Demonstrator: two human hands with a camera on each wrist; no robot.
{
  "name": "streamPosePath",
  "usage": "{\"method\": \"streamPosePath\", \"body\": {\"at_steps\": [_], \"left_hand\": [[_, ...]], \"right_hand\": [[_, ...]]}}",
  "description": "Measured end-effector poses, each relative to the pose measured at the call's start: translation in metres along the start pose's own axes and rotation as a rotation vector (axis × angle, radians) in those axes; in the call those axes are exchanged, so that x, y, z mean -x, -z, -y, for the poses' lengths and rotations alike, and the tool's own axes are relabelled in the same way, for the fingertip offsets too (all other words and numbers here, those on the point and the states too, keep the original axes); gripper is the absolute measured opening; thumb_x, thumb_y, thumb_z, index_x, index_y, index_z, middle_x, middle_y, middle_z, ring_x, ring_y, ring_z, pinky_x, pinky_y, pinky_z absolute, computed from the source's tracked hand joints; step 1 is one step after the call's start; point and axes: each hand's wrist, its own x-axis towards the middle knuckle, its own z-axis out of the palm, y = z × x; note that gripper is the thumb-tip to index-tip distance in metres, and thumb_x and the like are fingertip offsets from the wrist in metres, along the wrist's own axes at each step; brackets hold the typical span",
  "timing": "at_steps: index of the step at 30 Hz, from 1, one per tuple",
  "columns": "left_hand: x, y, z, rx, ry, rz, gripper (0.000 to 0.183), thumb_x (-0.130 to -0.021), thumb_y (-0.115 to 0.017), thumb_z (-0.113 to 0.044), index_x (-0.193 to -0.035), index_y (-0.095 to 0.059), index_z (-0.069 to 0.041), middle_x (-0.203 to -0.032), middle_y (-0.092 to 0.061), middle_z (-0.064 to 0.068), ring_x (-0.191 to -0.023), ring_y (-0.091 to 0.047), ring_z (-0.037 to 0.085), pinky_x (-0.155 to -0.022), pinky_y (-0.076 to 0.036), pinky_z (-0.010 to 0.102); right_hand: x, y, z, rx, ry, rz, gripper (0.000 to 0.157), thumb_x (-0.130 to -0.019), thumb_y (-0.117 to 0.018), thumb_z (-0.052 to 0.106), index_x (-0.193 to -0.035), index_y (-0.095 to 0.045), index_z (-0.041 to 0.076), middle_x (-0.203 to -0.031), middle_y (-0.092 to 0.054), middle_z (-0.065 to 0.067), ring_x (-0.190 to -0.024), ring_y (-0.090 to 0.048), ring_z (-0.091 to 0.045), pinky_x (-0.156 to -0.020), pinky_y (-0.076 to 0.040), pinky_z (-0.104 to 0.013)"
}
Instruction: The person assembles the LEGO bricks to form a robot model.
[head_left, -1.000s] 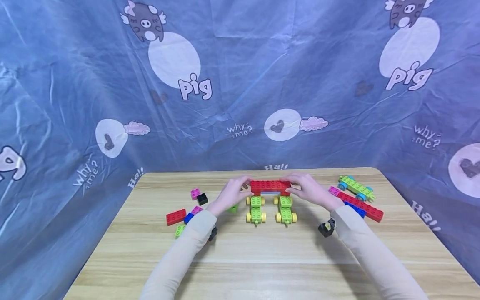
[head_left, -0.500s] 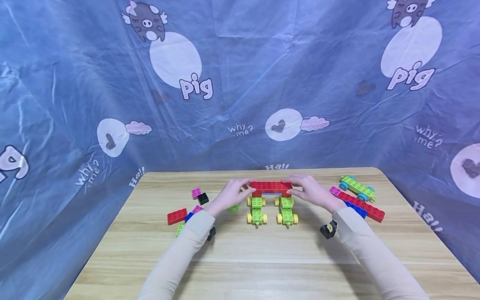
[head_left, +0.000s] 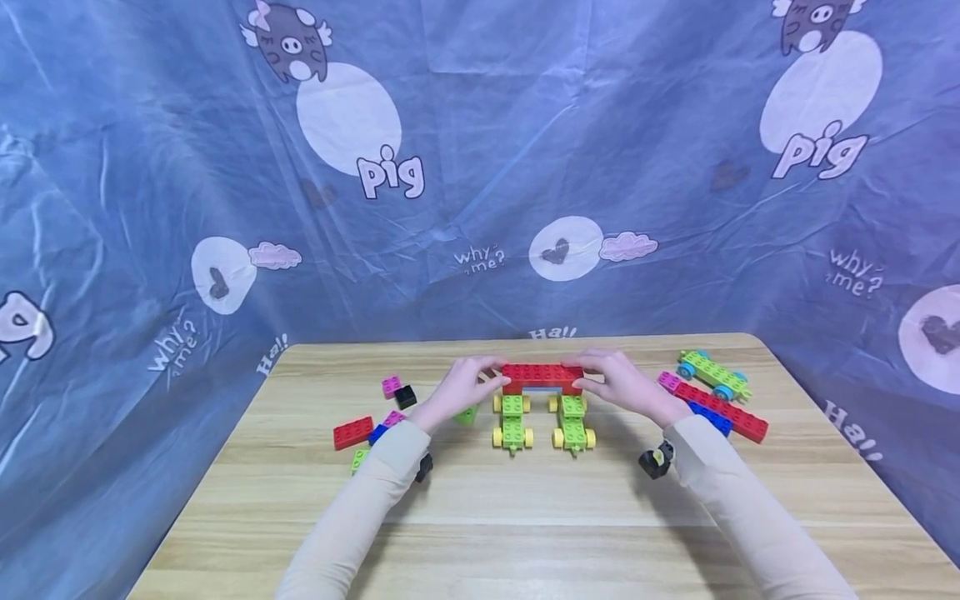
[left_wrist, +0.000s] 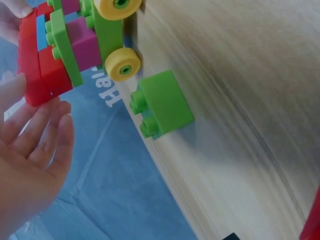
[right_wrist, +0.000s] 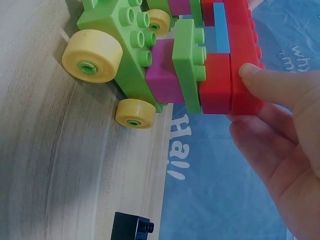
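A long red brick (head_left: 542, 375) spans the tops of two stacks on lime wheeled bases, the left base (head_left: 513, 429) and the right base (head_left: 573, 429), both with yellow wheels. My left hand (head_left: 465, 390) pinches its left end, thumb in front and fingers behind. At the other end my right hand (head_left: 624, 385) grips it likewise. Under it, the right wrist view shows a smaller red brick (right_wrist: 216, 82), a blue brick (right_wrist: 221, 30), a green piece (right_wrist: 186, 67) and a purple brick (right_wrist: 162, 70) on the wheeled base.
A loose green brick (left_wrist: 165, 102) lies beside the left stack. Red (head_left: 352, 432), pink, blue and black bricks are scattered at left. On the right are a lime car base with blue wheels (head_left: 712, 375), a long red piece (head_left: 723, 408) and a blue brick (head_left: 712, 421).
Both hands keep their hold on the long red brick's ends. The brick looks very slightly lower than a second ago; the rest stays in place.
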Motion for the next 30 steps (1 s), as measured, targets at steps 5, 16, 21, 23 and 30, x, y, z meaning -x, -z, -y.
{"method": "streamPosePath", "body": {"at_steps": [5, 16, 21, 23, 30], "left_hand": [[0.001, 0.0, -0.004, -0.014, 0.006, -0.024, 0.039, -0.091, -0.06, -0.029, -0.123, -0.06, -0.006, -0.113, -0.068, 0.007, -0.089, -0.066, 0.015, -0.074, -0.054, 0.018], [0.002, -0.001, -0.006, -0.047, 0.008, -0.036, 0.037, -0.09, -0.062, -0.027, -0.122, -0.06, -0.008, -0.112, -0.069, 0.007, -0.085, -0.067, 0.014, -0.069, -0.053, 0.017], [0.001, -0.001, -0.006, -0.066, 0.003, -0.036, 0.038, -0.09, -0.061, -0.028, -0.123, -0.059, -0.007, -0.113, -0.068, 0.007, -0.083, -0.067, 0.016, -0.068, -0.053, 0.017], [0.001, 0.0, -0.007, -0.073, 0.005, -0.03, 0.038, -0.091, -0.061, -0.028, -0.123, -0.059, -0.008, -0.113, -0.068, 0.007, -0.083, -0.067, 0.017, -0.067, -0.052, 0.017], [0.003, -0.001, -0.007, -0.059, 0.028, -0.03, 0.038, -0.09, -0.061, -0.029, -0.123, -0.06, -0.011, -0.11, -0.07, 0.005, -0.082, -0.066, 0.013, -0.063, -0.051, 0.014]], "right_hand": [[-0.001, 0.001, 0.0, -0.004, 0.008, -0.001, 0.038, -0.083, -0.07, 0.012, -0.12, -0.063, 0.005, -0.113, -0.067, -0.016, -0.099, -0.066, -0.028, -0.084, -0.055, -0.043], [-0.001, -0.001, -0.001, 0.009, 0.003, 0.001, 0.037, -0.083, -0.07, 0.014, -0.119, -0.064, 0.007, -0.113, -0.068, -0.012, -0.098, -0.067, -0.026, -0.084, -0.055, -0.042], [0.001, 0.002, -0.002, 0.02, 0.001, 0.012, 0.038, -0.085, -0.069, 0.017, -0.121, -0.062, 0.006, -0.115, -0.067, -0.013, -0.101, -0.066, -0.027, -0.087, -0.055, -0.042], [0.002, 0.004, -0.002, 0.019, 0.0, 0.019, 0.038, -0.086, -0.067, 0.018, -0.121, -0.062, 0.005, -0.116, -0.067, -0.015, -0.104, -0.065, -0.029, -0.089, -0.054, -0.044], [0.006, 0.011, -0.002, -0.005, -0.054, 0.008, 0.032, -0.086, -0.067, 0.016, -0.115, -0.065, 0.002, -0.111, -0.069, -0.016, -0.103, -0.065, -0.031, -0.087, -0.054, -0.045]]}}
